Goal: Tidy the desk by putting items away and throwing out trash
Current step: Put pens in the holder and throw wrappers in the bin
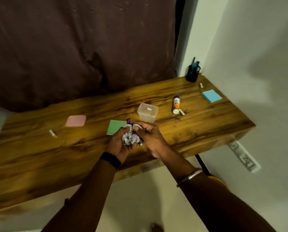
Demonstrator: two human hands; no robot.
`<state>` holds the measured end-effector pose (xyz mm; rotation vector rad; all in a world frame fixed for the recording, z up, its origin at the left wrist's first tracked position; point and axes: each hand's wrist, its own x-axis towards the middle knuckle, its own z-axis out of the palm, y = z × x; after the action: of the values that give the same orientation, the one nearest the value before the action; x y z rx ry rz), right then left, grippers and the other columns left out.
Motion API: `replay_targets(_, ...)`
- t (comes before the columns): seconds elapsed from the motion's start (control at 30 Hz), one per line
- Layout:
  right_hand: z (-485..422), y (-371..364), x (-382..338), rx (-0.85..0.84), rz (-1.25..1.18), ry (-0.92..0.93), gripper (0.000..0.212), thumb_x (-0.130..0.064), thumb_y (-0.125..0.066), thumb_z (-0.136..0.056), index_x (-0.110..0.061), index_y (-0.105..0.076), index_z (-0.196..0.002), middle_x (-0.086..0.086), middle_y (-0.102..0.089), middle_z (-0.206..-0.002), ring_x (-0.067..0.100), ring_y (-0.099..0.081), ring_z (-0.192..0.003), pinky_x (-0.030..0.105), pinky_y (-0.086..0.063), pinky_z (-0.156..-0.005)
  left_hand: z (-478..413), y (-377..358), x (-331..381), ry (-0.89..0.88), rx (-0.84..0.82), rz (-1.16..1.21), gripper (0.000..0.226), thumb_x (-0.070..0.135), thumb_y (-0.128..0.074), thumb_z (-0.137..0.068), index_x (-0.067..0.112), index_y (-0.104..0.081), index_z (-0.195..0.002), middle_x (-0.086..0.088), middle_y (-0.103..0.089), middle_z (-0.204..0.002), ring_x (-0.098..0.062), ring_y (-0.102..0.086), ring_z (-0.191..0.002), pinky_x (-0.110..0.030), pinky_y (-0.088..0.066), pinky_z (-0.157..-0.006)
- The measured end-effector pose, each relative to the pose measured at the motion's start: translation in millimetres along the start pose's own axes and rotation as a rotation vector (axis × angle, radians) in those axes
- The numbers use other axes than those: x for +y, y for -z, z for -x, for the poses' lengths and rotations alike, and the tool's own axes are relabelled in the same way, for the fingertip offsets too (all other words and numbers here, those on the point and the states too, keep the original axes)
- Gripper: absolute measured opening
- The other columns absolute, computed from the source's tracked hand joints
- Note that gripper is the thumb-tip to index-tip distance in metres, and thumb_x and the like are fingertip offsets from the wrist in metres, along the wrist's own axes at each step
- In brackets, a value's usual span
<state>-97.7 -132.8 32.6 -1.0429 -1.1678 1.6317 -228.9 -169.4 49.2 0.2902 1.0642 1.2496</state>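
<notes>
Currently left hand [119,144] cups the trash wad [129,138] above the desk [39,156] near edge, fingers curled round it. Right hand [150,136] pinches a wrapper end at wad's 1 o'clock. Risk: loose grip, scraps drop onto green pad [114,127] at 11 o'clock.

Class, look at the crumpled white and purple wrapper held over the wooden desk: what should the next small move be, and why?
Probably press the loose end into the ball. The left hand cups the crumpled white and purple wrapper, while the right hand pinches a strip that sticks out at the top, so the wad is not yet compact enough to carry off in one hand.
</notes>
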Motion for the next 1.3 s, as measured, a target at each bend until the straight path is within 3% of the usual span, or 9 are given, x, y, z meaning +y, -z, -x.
replay_targets(0.17,39.8,61.2,-7.2,0.177,-0.013,0.034,0.029,-0.012,-0.066,-0.101,-0.004,-0.07,-0.128,0.019,-0.076,-0.116,0.032,-0.072,-0.106,0.047,-0.058,-0.098,-2.1,-52.0,-40.3,0.1,-0.156,-0.081,0.021,0.025,-0.053,-0.097,0.019,-0.072,-0.091,-0.003,-0.072,-0.085,-0.015,-0.068,-0.07,-0.022,-0.051,-0.049)
replay_targets(0.3,84.3,109.6,-6.8,0.321,-0.098,0.021,0.017,-0.012,-0.063,-0.102,-0.015,-0.076,-0.114,0.007,-0.08,-0.098,0.016,-0.075,-0.084,0.029,-0.062,-0.074,1.1,-93.7,-82.1,0.215,-0.257,-0.188,0.018,0.024,-0.055,-0.095,0.015,-0.069,-0.095,-0.005,-0.072,-0.08,-0.015,-0.068,-0.063,-0.022,-0.049,-0.045)
replay_targets(0.37,106.5,133.3,-5.6,0.396,-0.122,0.021,0.017,-0.014,-0.062,-0.103,-0.017,-0.077,-0.111,0.007,-0.08,-0.096,0.015,-0.075,-0.08,0.027,-0.061,-0.07,1.2,-113.7,-105.9,0.279,-0.3,-0.244,0.018,0.026,-0.056,-0.094,0.014,-0.068,-0.099,-0.005,-0.071,-0.082,-0.016,-0.067,-0.063,-0.022,-0.049,-0.044)
replay_targets(0.47,136.8,168.6,-2.0,0.524,-0.131,0.036,0.017,-0.015,-0.063,-0.103,-0.019,-0.079,-0.108,0.01,-0.079,-0.096,0.021,-0.073,-0.08,0.034,-0.059,-0.075,1.5,-142.0,-143.2,0.359,-0.361,-0.315,0.019,0.029,-0.057,-0.093,0.015,-0.069,-0.1,-0.005,-0.071,-0.084,-0.016,-0.066,-0.066,-0.022,-0.049,-0.045)
replay_targets(0.63,172.2,228.3,21.4,0.687,-0.198,0.056,0.018,-0.017,-0.064,-0.103,-0.019,-0.08,-0.111,0.021,-0.078,-0.105,0.034,-0.069,-0.094,0.06,-0.051,-0.09,-1.0,-185.5,-206.1,0.442,-0.442,-0.438,0.018,0.027,-0.056,-0.094,0.015,-0.07,-0.095,-0.004,-0.073,-0.08,-0.015,-0.067,-0.063,-0.022,-0.048,-0.045)
replay_targets(0.77,187.1,278.9,48.3,0.789,-0.255,0.01,0.019,-0.013,-0.06,-0.104,-0.015,-0.078,-0.109,0.016,-0.079,-0.102,0.03,-0.073,-0.09,0.049,-0.058,-0.088,-17.4,-210.5,-259.1,0.529,-0.482,-0.504,0.018,0.027,-0.059,-0.092,0.015,-0.07,-0.098,-0.004,-0.073,-0.084,-0.016,-0.068,-0.066,-0.022,-0.049,-0.046)
replay_targets(0.97,197.9,354.1,104.5,0.905,-0.362,-0.12,0.024,-0.017,-0.056,-0.107,-0.007,-0.069,-0.125,0.012,-0.078,-0.105,0.022,-0.074,-0.087,0.031,-0.059,-0.071,-58.2,-233.6,-348.3,0.681,-0.457,-0.565,0.026,0.032,-0.064,-0.088,0.012,-0.07,-0.104,-0.01,-0.071,-0.092,-0.021,-0.066,-0.074,-0.027,-0.052,-0.05)
replay_targets(1.13,200.8,404.0,177.0,0.979,-0.553,-0.228,0.03,-0.025,-0.055,-0.107,-0.006,-0.065,-0.127,0.019,-0.075,-0.119,0.033,-0.073,-0.105,0.037,-0.059,-0.079,-89.1,-231.7,-425.6,0.829,-0.371,-0.577,0.03,0.031,-0.056,-0.095,0.009,-0.068,-0.112,-0.012,-0.074,-0.097,-0.022,-0.07,-0.078,-0.028,-0.056,-0.056)
replay_targets(1.3,191.5,452.0,252.2,1.051,-0.841,-0.306,0.037,-0.025,-0.05,-0.108,-0.004,-0.06,-0.137,0.021,-0.071,-0.128,0.04,-0.068,-0.12,0.049,-0.058,-0.097,-139.8,-216.0,-502.5,0.903,-0.305,-0.626,0.045,0.032,-0.061,-0.09,0.005,-0.064,-0.126,-0.018,-0.072,-0.107,-0.028,-0.072,-0.083,-0.036,-0.058,-0.069)
